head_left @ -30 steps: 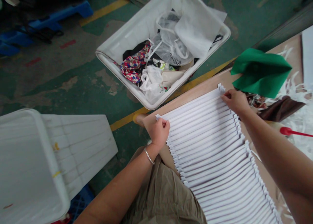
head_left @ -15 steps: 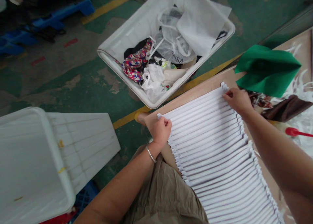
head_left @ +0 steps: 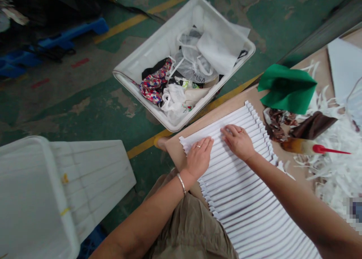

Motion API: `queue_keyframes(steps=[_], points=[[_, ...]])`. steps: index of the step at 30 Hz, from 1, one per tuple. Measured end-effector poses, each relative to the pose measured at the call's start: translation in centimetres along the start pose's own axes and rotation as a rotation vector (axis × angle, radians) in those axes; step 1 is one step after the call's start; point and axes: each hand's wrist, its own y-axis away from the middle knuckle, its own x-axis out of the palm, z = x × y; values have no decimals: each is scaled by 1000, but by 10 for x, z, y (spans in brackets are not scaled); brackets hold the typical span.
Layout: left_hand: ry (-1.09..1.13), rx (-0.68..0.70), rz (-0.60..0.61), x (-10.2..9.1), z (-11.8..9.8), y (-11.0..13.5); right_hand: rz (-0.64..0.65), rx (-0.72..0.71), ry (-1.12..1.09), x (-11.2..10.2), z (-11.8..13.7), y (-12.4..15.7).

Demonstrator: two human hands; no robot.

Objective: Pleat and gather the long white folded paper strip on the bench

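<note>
I read both hands as open and palm-down, set apart from each other, neither clamped on anything. The left hand (head_left: 199,158) lies flat on the pleated sheet (head_left: 243,210) near its left edge, fingers extended, with a bangle (head_left: 181,183) on the wrist. The right hand (head_left: 238,142) rests on the same sheet just to the right of the left hand, fingers lightly curved. The sheet is white, folded in narrow parallel pleats, and lies on the board (head_left: 175,149), running from under both hands toward the bottom of the view. Beyond the right hand I see a green felt piece (head_left: 287,89), a brown scrap (head_left: 312,126), a red-tipped stick (head_left: 328,150) and white shreds (head_left: 336,172). Ahead of the left hand sits a white bin (head_left: 141,100) holding bags (head_left: 174,100) and cloth (head_left: 155,81); to that hand's left lies a white tub (head_left: 34,198).
</note>
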Motion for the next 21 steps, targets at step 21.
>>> queue_keyframes(steps=[21], points=[[302, -47, -184, 0, 14, 3, 487, 682, 167, -114, -265, 59]])
